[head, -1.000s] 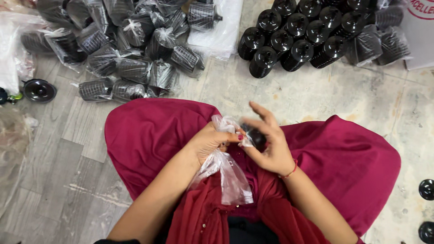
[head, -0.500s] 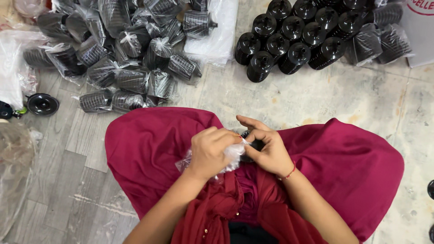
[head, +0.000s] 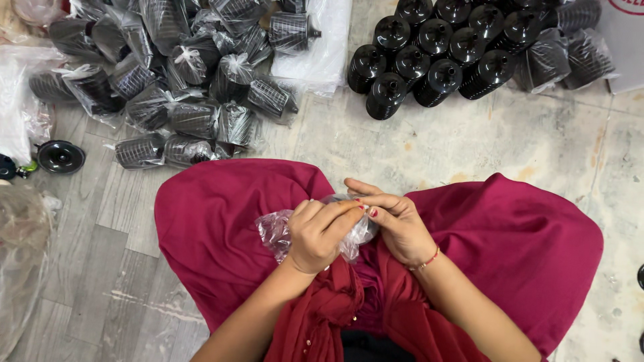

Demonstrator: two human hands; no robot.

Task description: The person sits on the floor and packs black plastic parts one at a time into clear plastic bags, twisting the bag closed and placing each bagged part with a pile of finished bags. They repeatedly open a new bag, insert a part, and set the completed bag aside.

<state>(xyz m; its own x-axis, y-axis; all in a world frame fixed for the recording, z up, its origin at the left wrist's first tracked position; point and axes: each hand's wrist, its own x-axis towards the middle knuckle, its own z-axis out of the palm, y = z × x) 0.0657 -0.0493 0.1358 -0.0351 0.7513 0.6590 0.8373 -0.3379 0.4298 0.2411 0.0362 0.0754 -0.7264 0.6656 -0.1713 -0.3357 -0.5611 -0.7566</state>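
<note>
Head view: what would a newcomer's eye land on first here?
First, the two hands at centre: the left hand and right hand are closed together around a crumpled clear plastic bag, over a lap draped in deep red cloth. Next, two heaps on the floor: bagged black ribbed parts at upper left, and bare glossy black parts packed upright at upper right.

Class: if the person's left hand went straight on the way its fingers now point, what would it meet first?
The left hand points right, so it would first meet the right hand, already touching it over the clear bag.
</note>
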